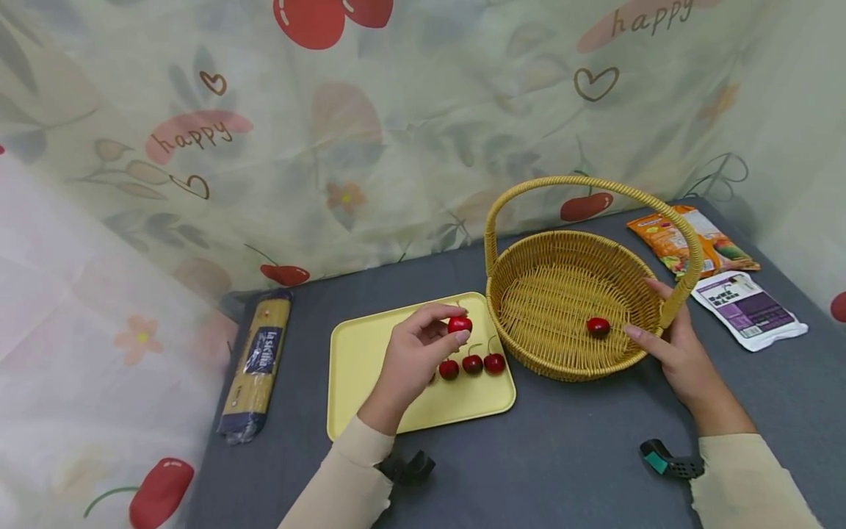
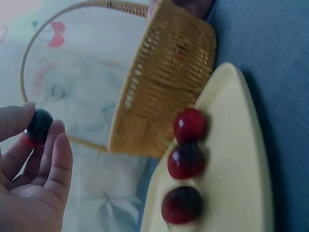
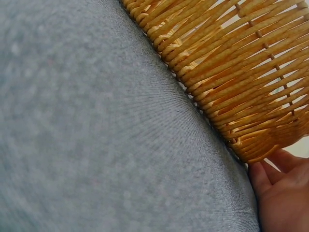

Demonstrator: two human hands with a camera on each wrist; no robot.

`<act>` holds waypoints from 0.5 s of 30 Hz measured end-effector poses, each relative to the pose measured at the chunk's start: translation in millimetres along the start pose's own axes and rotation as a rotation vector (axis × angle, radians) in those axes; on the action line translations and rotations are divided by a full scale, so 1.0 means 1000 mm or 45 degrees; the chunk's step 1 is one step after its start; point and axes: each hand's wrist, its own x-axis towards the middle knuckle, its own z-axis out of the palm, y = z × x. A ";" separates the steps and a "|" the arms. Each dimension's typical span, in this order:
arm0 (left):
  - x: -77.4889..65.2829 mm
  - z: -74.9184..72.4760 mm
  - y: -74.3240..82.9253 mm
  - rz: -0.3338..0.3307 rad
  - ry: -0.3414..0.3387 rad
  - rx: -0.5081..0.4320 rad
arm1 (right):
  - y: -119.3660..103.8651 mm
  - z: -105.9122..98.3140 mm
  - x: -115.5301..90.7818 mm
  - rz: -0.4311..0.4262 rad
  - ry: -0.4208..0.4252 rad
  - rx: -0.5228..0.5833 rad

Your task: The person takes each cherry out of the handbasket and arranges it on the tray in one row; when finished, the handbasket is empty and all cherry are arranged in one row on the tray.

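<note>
Between thumb and fingertips, my left hand [image 1: 411,360] pinches a dark red cherry [image 1: 460,324], held over the yellow tray [image 1: 357,360]. Several cherries with stems [image 1: 494,363] lie in a row on that tray, partly hidden behind the hand in the head view. To the tray's right stands a woven wicker basket [image 1: 538,312] with a tall arched handle, and one cherry [image 1: 598,327] lies inside it. My right hand [image 1: 684,364] holds the basket's right side by the handle's base, thumb over the rim; in the right wrist view its fingers [image 3: 282,159] touch the outer weave low down.
A long pack of spaghetti [image 1: 258,364] lies left of the tray. Behind and right of the basket are an orange snack bag [image 1: 714,239] and a white and purple pouch [image 1: 747,308]. A printed curtain [image 1: 410,169] hangs along the back of the grey-covered table [image 1: 529,448].
</note>
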 end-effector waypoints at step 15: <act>-0.042 -0.052 -0.025 -0.095 0.259 0.064 | 0.000 0.000 0.000 -0.004 -0.006 0.026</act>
